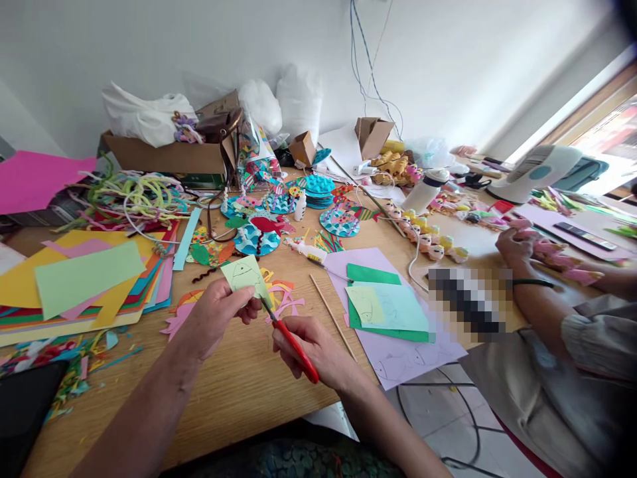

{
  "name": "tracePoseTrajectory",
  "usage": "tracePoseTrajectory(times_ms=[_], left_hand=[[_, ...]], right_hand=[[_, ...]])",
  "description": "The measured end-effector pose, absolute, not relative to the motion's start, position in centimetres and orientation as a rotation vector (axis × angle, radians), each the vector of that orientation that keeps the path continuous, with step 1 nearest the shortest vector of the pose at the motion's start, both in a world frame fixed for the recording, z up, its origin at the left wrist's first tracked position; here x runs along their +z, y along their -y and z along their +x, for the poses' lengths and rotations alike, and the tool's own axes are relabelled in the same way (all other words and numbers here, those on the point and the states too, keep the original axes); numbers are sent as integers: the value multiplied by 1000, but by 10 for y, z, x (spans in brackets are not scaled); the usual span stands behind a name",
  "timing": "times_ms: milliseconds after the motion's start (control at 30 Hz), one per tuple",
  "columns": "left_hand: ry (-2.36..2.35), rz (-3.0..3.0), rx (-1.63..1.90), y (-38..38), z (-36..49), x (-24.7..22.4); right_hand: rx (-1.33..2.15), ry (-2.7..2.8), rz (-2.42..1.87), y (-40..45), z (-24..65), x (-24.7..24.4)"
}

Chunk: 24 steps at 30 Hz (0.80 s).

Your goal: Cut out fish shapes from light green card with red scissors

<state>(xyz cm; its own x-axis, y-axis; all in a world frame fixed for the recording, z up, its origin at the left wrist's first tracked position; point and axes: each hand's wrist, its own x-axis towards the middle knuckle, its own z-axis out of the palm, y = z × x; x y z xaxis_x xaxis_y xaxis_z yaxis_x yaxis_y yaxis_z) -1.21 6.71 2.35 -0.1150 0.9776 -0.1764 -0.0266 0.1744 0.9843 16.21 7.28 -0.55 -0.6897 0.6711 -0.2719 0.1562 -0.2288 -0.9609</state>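
Observation:
My left hand (229,309) pinches a small piece of light green paper (245,271) with a fish outline drawn on it. In my right hand (311,345) is a pair of scissors (300,352) with red handles, its blades at the paper's lower right edge. How far the blades are parted I cannot make out. Beyond the hands lie blue wave-patterned discs (259,238) decorated with paper fish. To the right, a lilac sheet (393,372) with pencilled fish carries green paper (371,273) and a pale sheet with drawings (398,307).
Coloured paper (89,272) is stacked at left, near paper scraps (84,372). A thin wooden stick (332,317) and a glue bottle (311,252) lie mid-table. Small figures (428,236) stand in rows. At right, another person's hand (515,249) touches pink figures.

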Motion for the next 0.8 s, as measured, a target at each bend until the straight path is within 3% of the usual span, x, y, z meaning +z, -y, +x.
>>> tracePoseTrajectory(times_ms=[800], left_hand=[[-1310, 981, 1134, -68, -10, 19]], right_hand=[[1966, 1663, -989, -70, 165, -8]])
